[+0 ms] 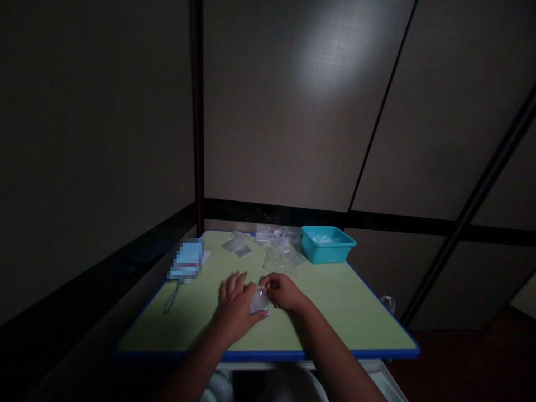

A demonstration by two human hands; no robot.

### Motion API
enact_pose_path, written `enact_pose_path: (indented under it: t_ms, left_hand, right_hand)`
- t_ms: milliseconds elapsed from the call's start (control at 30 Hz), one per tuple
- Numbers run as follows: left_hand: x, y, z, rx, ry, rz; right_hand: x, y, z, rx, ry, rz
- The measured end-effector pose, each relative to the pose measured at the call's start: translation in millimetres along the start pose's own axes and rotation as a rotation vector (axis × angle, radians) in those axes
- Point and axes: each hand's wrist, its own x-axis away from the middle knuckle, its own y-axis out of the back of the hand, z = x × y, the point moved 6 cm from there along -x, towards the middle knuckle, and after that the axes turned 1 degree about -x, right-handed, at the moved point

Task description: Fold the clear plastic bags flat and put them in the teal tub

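A small clear plastic bag [259, 301], with something whitish or a shine inside it, is between my hands just above the front half of the table. My left hand [235, 311] grips its left side and lower corner between thumb and forefinger, with the other fingers spread outward. At the bag's upper right edge, my right hand [286, 292] is closed in a pinch with bent fingers. Exactly what the right fingertips grasp is partly hidden. Beyond the hands, a larger clear plastic bag [274, 260] lies flat on the table.
The pale green table [343, 318] has a blue edge. A turquoise basin [326, 254] with clear plastic inside stands at the back right. Several flat clear bags [243, 249] lie along the back. A blurred light-blue object [187, 259] with a strap is at left. Panelled walls rise behind.
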Motion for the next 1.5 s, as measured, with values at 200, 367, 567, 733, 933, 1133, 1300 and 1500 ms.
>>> enact_pose_path:
  t_ms: [200,367,567,733,933,1133,1300,1500]
  left_hand:
    - [-0.6,-3.8,2.9,-0.007,0.006,0.003]
    - [-0.6,-4.6,4.6,-0.002,0.003,-0.014]
    - [-1.2,-4.9,5.4,0.005,0.017,0.013]
    - [-1.4,-0.7,5.3,0.03,0.006,-0.035]
    - [17.6,8.9,7.8,0.16,-0.236,0.096]
    - [36.4,13.1,15.8,0.178,-0.309,0.277]
    - [34.4,13.0,16.5,0.179,-0.279,0.268]
    - [35.9,17.7,7.9,0.227,-0.342,0.324]
  right_hand:
    - [7.9,8.8,15.9,0.166,0.092,-0.17]
    - [31.8,9.4,44.3,0.295,0.253,-0.251]
    - [73.9,-7.9,60.3,0.463,0.437,0.025]
    - [83.6,-4.4,49.6,0.615,0.298,0.103]
    - [85.3,-5.3,52.9,0.641,0.283,0.135]
    - [85.6,-5.4,51.6,0.632,0.264,0.177]
    - [85.8,-5.1,51.4,0.655,0.249,0.195]
    - [87.3,-2.1,55.1,0.529,0.314,0.09]
